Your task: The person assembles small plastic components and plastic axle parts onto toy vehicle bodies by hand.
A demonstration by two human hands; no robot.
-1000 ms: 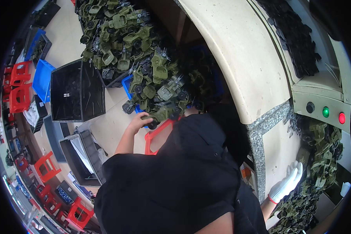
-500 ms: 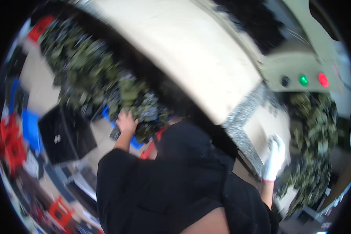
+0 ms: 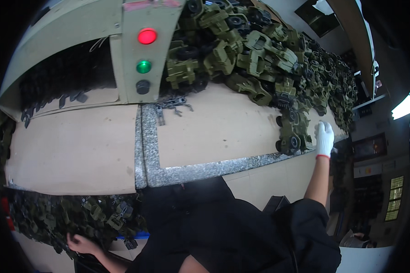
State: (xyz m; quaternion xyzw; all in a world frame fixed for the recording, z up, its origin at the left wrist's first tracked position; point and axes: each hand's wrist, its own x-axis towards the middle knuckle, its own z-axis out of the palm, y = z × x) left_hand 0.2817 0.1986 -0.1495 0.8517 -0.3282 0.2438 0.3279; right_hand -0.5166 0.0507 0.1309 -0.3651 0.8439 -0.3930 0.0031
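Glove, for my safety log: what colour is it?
The glove is white, red-edged; best in head view.

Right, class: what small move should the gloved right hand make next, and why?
Probably shift the gloved right hand slightly left to the olive toy truck: that truck is close beside it, near the workbench's speckled edge, and nothing shows in the hand's grip.
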